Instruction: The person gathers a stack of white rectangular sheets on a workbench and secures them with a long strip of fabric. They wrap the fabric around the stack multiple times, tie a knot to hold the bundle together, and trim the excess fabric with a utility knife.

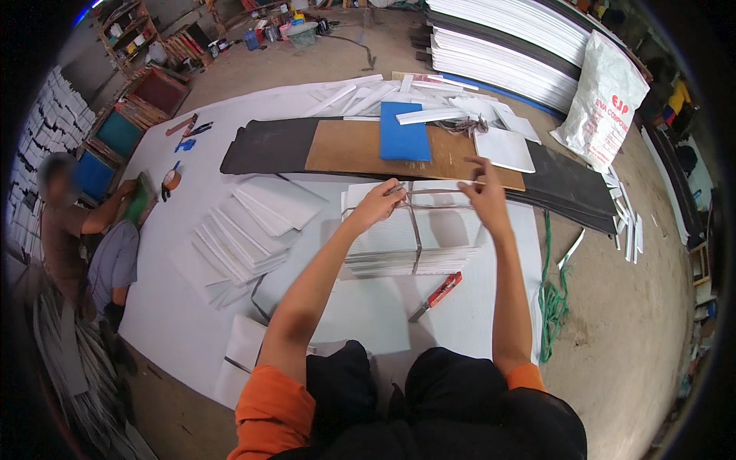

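A squared stack of white foam sheets (448,228) lies on the white work surface before me. Thin grey-brown tie strips (416,230) cross over it lengthwise and sideways. My left hand (381,205) is closed, its fingertips pinching a strip near the stack's far edge, by the crossing. From there a strip runs right to my right hand (486,199), above the stack's far right corner. The right thumb meets that strip while the upper fingers stick up and bend; the grip is small in view. A red-handled cutter knife (441,294) lies close to the stack's near edge.
Loose white sheets (245,234) fan out at left. Beyond the stack lie dark sheets (567,178), a brown board (345,147), a blue piece (405,132) and white offcuts. Green rope (553,307) hangs at right. At far left sits another person (69,222).
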Available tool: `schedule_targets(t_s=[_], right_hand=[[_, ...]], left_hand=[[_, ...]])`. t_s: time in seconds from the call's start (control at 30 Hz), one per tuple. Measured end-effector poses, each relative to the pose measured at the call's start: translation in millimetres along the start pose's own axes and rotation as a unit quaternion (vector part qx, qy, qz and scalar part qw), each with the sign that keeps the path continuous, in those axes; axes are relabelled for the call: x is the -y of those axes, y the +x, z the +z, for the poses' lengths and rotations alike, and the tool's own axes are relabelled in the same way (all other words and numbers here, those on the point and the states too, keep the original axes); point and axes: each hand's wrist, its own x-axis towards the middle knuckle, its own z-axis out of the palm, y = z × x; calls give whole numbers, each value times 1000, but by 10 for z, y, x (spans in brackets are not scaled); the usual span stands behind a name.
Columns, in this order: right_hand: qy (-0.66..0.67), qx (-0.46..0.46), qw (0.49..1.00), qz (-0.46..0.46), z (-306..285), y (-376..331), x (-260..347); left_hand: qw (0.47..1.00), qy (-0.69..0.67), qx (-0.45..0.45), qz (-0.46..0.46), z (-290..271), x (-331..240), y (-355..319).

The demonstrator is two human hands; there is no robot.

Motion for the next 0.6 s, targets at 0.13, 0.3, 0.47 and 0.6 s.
schedule_targets(t_s=[0.13,0.3,0.47,0.6], right_hand=[[-271,-21,962,-26,-139,-67,-228],[-300,60,921,-241,381,-142,-116],[166,256,948,91,337,63,-298],[562,89,793,218,485,4,140]], left_hand=[[999,43,0,8,91,-39,12],[995,75,-5,64,71,22,62],[990,113,-73,38,52,-41,37],[927,350,-53,121,3,-213,-24]])
